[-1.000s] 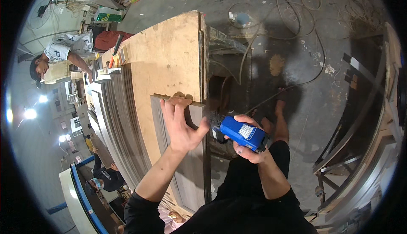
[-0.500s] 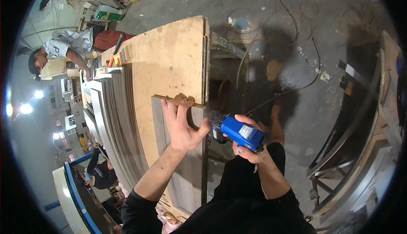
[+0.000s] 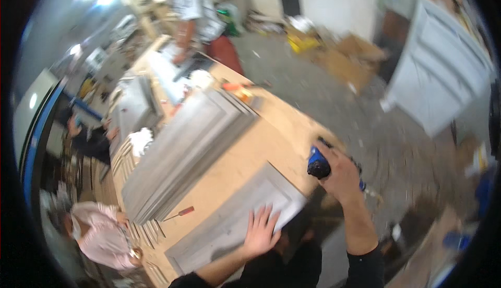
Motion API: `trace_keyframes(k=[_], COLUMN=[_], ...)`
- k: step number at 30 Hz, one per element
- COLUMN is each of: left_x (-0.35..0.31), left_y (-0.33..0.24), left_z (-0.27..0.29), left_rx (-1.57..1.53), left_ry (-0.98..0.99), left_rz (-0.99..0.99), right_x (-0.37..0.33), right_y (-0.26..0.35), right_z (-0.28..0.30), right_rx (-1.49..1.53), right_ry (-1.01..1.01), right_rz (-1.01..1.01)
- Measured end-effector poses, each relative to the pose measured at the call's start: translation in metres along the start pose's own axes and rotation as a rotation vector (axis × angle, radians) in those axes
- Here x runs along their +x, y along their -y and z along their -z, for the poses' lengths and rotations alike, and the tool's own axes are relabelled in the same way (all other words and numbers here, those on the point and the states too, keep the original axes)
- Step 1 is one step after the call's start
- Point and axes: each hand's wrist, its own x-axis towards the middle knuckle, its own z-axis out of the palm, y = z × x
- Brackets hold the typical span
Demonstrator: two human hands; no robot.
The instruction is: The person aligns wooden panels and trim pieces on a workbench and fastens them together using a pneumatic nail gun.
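A grey wood-grain panel [image 3: 229, 225] with a raised frame lies at the near edge of the plywood table [image 3: 284, 131]. On its near right part rests my left hand [image 3: 262, 230], flat with fingers spread. My right hand [image 3: 339, 170] is wrapped round a blue and black handheld power tool [image 3: 316, 164], held at the table's right corner, apart from the panel. Motion blurs the picture, and the tool's working end cannot be made out.
Several grey panels [image 3: 177, 152] are stacked mid-table; a red-handled screwdriver [image 3: 186, 211] lies beside them. People work at the far end [image 3: 195, 14] and left side [image 3: 99, 230]. A white panelled board [image 3: 433, 63] leans at the right, near flattened cardboard [image 3: 349, 53].
The view has swung round to take in more of the table. My right hand has moved the tool away from the panel's edge. My left hand has left the panel's end and lies flatter.
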Motion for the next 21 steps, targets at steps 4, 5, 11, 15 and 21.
trace_keyframes(k=[4,5,11,15,21], left_x=[-0.113,-0.141,-0.273,-0.295,-0.298], left_y=[0.027,0.033,0.071,0.081,0.090], left_z=[-0.014,-0.019,-0.037,-0.044,-0.043], left_rx=[-0.017,0.050,-0.023,0.056,0.127], left_ry=[-0.200,-0.229,-0.268,-0.291,-0.340], left_rz=[0.223,0.273,0.569,0.569,0.547], right_x=[0.084,0.087,0.006,-0.022,-0.036], right_y=[0.010,0.008,0.012,0.011,0.000], right_z=[-0.064,-0.080,-0.152,-0.166,-0.162], right_rx=[-0.172,-0.153,-0.121,-0.057,0.031], right_ry=[0.186,0.132,0.047,0.174,0.067], right_rz=[-0.070,0.037,0.205,0.040,0.135])
